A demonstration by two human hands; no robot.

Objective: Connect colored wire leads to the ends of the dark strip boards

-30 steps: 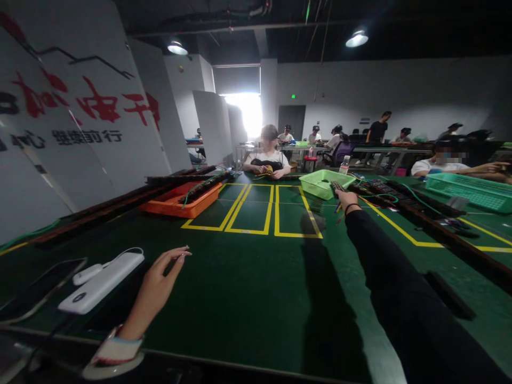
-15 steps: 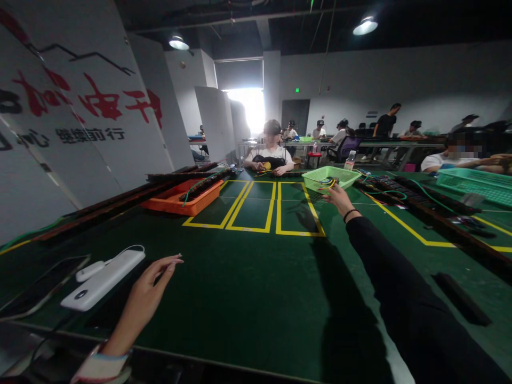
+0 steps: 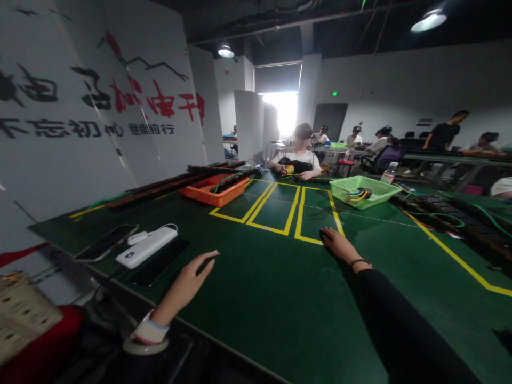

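My left hand lies flat on the green table near the front edge, fingers stretched out and holding nothing. A white power bank and a dark phone lie just left of it. My right hand, in a black sleeve, rests palm down on the table at the near end of the yellow floor-tape boxes, fingers extended and empty. Beyond it stands a green basket with a bundle of coloured wires inside.
An orange tray with dark strips sits at the back left. Long black strips and green cables run along the right side. A person sits at the far end of the table. White panels stand at the left; other people work behind.
My right hand has pulled back from the green basket and come down flat on the table. The wire bundle now lies in the basket. The view has swung to the left.
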